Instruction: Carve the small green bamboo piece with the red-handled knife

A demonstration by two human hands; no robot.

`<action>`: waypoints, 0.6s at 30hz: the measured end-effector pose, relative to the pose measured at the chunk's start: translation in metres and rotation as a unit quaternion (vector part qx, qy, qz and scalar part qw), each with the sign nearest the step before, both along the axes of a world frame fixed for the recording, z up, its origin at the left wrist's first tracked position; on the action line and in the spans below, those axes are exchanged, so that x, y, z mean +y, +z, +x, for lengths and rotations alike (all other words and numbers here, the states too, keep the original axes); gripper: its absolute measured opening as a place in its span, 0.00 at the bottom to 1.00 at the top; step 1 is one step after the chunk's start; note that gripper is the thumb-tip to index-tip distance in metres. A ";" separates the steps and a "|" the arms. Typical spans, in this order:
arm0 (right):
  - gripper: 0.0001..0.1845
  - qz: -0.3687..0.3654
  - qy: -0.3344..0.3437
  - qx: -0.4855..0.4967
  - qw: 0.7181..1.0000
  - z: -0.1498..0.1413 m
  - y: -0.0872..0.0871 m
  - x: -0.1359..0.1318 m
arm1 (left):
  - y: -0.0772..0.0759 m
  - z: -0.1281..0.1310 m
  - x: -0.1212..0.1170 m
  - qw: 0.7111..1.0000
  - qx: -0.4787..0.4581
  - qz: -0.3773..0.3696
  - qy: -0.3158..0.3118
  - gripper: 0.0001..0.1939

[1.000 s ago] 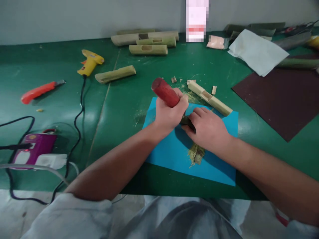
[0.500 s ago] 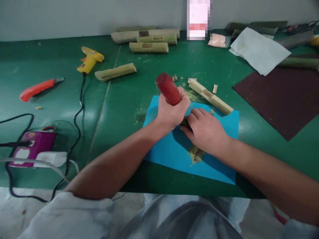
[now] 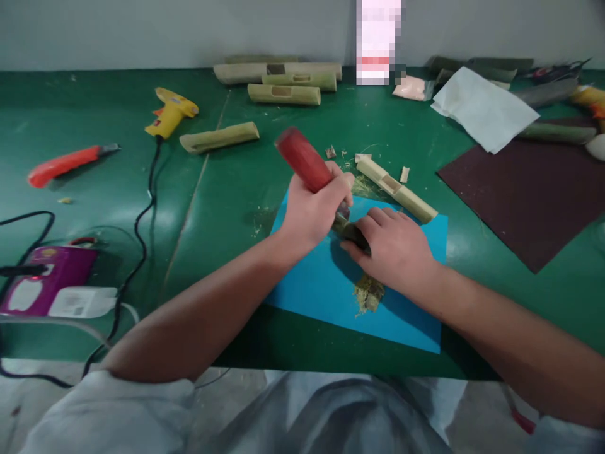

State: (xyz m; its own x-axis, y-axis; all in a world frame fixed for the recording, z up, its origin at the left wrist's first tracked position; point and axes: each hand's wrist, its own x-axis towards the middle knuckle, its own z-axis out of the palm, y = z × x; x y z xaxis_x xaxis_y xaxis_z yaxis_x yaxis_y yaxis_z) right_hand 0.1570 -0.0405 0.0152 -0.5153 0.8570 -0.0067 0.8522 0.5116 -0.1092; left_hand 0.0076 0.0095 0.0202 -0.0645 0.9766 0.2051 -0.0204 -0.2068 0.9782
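Observation:
My left hand [image 3: 314, 205] is wrapped round the thick red handle [image 3: 302, 157] of a tool, which slants up to the left. A little metal shows under the fist, against the near end of a dark green bamboo piece [image 3: 352, 233]; the tool's working end is mostly hidden. My right hand [image 3: 394, 239] is closed over the other end of that bamboo piece. Both hands are above a blue sheet [image 3: 312, 287]. Below my right hand, a small heap of shavings with a bamboo chip [image 3: 369, 294] lies on the sheet.
Behind my right hand lies a notched bamboo tube [image 3: 397, 189] among scraps. Farther left are another bamboo tube [image 3: 220, 137], a yellow glue gun [image 3: 170, 115] and a red-handled cutter [image 3: 66, 165]. A purple power strip [image 3: 70, 271] with cables sits near left. A dark sheet [image 3: 524, 202] lies right.
The red handle stood more upright half a second ago and now leans farther left, with my left hand shifted slightly left. More of the bamboo end shows between the hands. The view has shifted slightly.

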 end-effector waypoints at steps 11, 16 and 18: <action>0.15 0.060 0.054 0.007 0.997 -0.002 0.003 -0.012 | 0.012 -0.026 -0.011 0.999 0.020 0.047 0.015 0.17; 0.13 0.079 0.054 0.007 0.995 -0.004 -0.001 -0.013 | 0.000 -0.025 -0.016 0.998 0.020 0.046 0.027 0.19; 0.12 0.080 0.045 0.005 0.996 -0.003 -0.002 -0.010 | -0.002 -0.023 -0.015 0.998 0.018 0.060 0.032 0.19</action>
State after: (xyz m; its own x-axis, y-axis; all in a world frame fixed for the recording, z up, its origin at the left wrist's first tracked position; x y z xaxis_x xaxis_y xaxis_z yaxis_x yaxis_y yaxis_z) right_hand 0.1542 -0.0501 0.0131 -0.5901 0.7965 0.1318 0.8009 0.5981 -0.0281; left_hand -0.0150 -0.0057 0.0185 -0.1161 0.9388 0.3244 0.0308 -0.3230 0.9459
